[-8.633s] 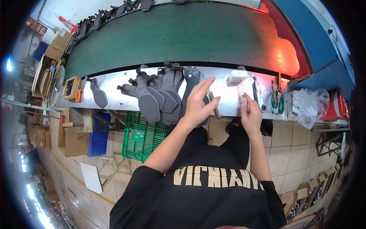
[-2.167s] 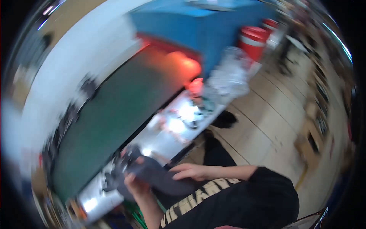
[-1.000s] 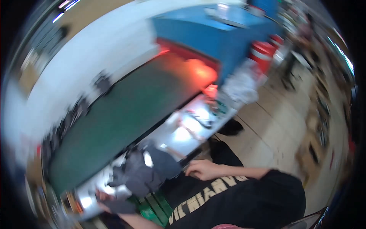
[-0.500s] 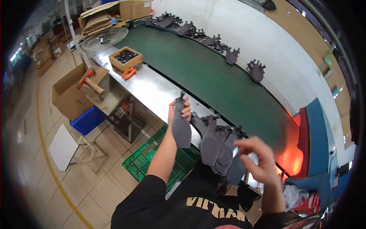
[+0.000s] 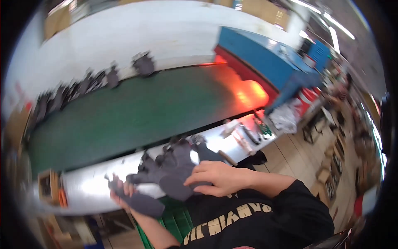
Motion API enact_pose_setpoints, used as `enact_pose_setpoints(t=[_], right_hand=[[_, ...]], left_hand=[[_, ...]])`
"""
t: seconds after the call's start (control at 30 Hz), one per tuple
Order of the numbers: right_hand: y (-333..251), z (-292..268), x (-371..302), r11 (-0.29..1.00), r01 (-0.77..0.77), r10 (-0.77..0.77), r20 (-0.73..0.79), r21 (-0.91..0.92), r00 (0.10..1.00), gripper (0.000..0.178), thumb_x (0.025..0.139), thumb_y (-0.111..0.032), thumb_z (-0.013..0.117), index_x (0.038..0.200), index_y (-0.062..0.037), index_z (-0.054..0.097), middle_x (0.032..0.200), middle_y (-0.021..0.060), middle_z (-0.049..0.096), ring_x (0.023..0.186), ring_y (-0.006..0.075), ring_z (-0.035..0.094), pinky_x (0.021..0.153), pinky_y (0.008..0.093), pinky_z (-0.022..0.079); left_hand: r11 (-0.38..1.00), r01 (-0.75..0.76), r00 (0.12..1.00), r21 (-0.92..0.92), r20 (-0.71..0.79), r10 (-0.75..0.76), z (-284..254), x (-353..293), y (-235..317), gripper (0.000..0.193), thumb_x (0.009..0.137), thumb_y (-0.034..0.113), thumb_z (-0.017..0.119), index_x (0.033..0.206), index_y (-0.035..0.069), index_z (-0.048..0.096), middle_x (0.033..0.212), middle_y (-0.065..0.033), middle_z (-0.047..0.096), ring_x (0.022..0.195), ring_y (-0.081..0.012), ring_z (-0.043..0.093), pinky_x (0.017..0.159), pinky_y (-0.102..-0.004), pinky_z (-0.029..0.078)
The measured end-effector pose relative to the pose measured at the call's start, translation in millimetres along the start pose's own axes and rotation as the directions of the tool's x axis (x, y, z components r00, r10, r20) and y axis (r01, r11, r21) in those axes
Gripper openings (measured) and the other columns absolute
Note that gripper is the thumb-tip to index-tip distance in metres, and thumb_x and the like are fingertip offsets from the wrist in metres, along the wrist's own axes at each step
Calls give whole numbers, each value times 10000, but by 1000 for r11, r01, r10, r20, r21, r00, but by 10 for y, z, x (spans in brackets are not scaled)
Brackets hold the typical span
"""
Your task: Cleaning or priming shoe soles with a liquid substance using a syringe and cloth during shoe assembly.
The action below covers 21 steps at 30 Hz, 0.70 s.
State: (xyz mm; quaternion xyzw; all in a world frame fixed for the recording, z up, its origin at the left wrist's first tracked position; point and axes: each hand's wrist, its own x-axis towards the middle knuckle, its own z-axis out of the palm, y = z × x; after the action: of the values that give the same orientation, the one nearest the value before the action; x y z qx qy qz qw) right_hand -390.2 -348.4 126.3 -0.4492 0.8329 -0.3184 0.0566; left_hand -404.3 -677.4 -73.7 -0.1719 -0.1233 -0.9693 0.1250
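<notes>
My left hand (image 5: 120,191) is closed around the narrow, strapped end of a dark grey sandal sole (image 5: 145,204). That sole's broad end points right, over the bench's near edge. To its right, a pile of similar grey sandal soles (image 5: 174,159) lies on the metal bench (image 5: 89,189), with strap ends toward the belt. My right hand (image 5: 219,177) reaches in from the right over the pile's near side. Its thumb and fingers are bent but apart, over the round end of a sole (image 5: 174,186). Whether they touch it, I cannot tell. Motion blurs the view.
Beyond the bench runs a green conveyor belt (image 5: 124,118), with more soles (image 5: 143,64) along its far edge. A red-orange glow (image 5: 248,95) comes from the blue machine (image 5: 257,50). A wooden box (image 5: 48,186) and orange pliers (image 5: 62,197) sit at left; a green crate (image 5: 174,220) is below.
The view has swung to the right. My right hand has come down from above the pile onto its near side. The left hand keeps its sandal sole, now tilted toward the right.
</notes>
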Motion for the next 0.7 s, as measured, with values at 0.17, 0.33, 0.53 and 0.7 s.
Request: enact_pose_setpoints(t=[0.17,0.33,0.53,0.7], right_hand=[[267,-161,-726,873,-329,358,-14,361,934,242,912,-164,596,1134,-85,650,906,88,604,827,203,609,750,337,483],[354,77,-1175,699,-479,568,-5,532,823,236,948,-191,566,1140,-89,658,860,58,664,724,147,621,684,305,487],[830,472,-1621,696,-442,525,19,566,851,218,927,-228,574,1059,-89,678,868,57,702,753,162,653,681,298,489],[1080,362,-1762,729,-379,476,-25,571,879,180,864,-232,617,931,-88,700,742,73,669,682,213,637,625,342,475]], left_hand=[[997,56,994,47,-93,-51,-120,-105,144,523,955,327,472,1321,-15,323,932,-45,484,562,-133,431,496,-280,413],[986,130,985,-102,-98,-140,-84,57,-47,408,926,272,530,1171,-10,366,923,-53,462,578,-124,428,504,-258,405],[997,-58,957,41,-282,68,-148,-17,21,586,951,289,494,1332,-117,310,947,-55,473,577,-119,411,514,-231,386],[999,-31,973,-38,-231,21,310,-9,-328,641,925,298,520,1412,-35,272,888,-78,502,544,-145,431,496,-242,410]])
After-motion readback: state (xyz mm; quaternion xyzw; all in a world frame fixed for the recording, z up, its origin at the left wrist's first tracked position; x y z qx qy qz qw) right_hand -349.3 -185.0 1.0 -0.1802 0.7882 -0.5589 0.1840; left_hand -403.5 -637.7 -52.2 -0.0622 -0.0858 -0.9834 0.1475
